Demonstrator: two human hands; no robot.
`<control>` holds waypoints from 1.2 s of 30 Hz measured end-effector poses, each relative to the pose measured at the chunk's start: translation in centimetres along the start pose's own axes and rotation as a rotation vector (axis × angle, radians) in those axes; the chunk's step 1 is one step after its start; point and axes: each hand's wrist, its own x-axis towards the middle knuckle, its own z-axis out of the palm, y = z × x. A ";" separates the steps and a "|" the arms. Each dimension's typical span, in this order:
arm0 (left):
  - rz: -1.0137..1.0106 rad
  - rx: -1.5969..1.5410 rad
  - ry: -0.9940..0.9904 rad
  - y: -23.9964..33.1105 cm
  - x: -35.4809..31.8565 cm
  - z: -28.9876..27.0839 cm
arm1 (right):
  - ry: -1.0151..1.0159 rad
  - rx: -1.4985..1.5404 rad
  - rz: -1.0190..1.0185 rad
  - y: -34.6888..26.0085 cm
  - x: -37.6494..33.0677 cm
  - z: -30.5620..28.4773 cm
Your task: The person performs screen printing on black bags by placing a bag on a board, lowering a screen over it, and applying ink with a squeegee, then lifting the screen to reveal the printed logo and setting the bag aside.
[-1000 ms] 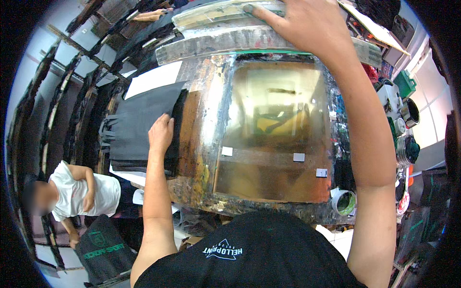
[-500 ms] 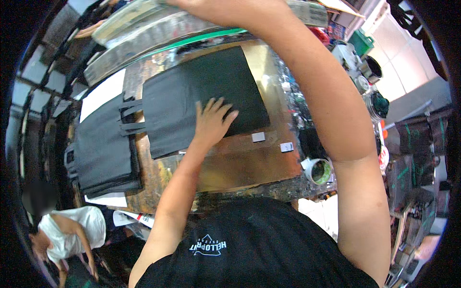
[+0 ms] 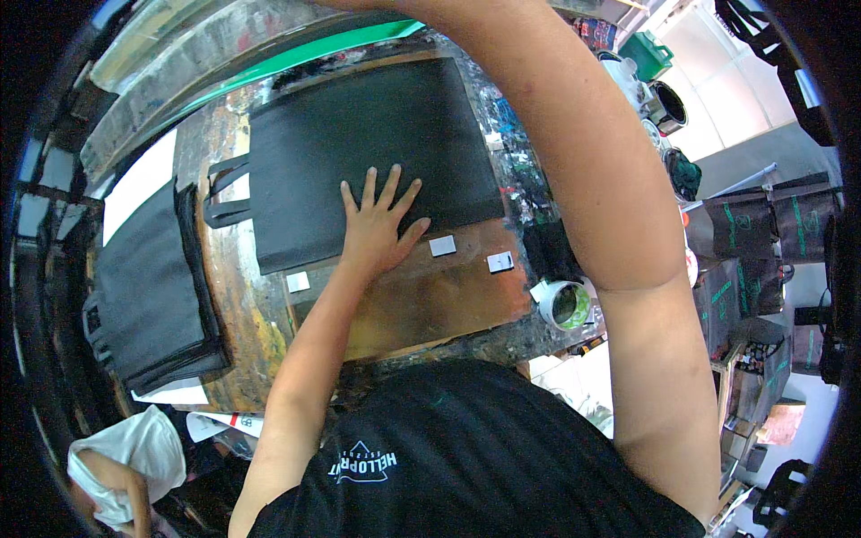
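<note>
A black fabric bag [image 3: 359,143] with two handles lies flat on a stained brown printing board [image 3: 430,300]. My left hand [image 3: 377,224] rests flat on the bag's near edge, fingers spread, holding nothing. My right arm [image 3: 574,161] reaches up past the top of the picture, and its hand is out of sight. Above the board, a raised screen frame [image 3: 224,54] with a green edge tilts up. Three small white tabs [image 3: 442,246] sit on the board near the bag.
A stack of black bags [image 3: 148,287] lies on white paper at the left. A white tape roll [image 3: 563,305] sits at the board's right corner. Buckets [image 3: 668,103] and hanging black bags [image 3: 762,224] are at the right. A person in white [image 3: 126,457] is at lower left.
My left hand brought a black bag from the left stack onto the board and now presses it flat. The frame stays raised while the view has tilted down.
</note>
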 end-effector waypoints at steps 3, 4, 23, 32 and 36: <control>-0.003 -0.032 0.030 1.1 -0.8 0.2 | -0.351 0.104 0.004 0.5 1.1 -4.5; -0.003 -0.044 0.046 1.3 -0.9 0.1 | -0.403 0.134 0.028 0.4 1.4 -4.9; -0.427 -1.163 0.827 -7.8 -4.2 -14.6 | -0.270 0.151 -0.062 0.1 -1.3 -1.3; -0.567 -1.143 0.709 -6.2 -13.6 -15.1 | -0.348 0.042 -0.126 -1.4 -15.4 4.1; -0.655 -1.122 0.675 -6.7 -17.2 -7.1 | -0.462 0.118 -0.077 -1.7 -19.6 7.3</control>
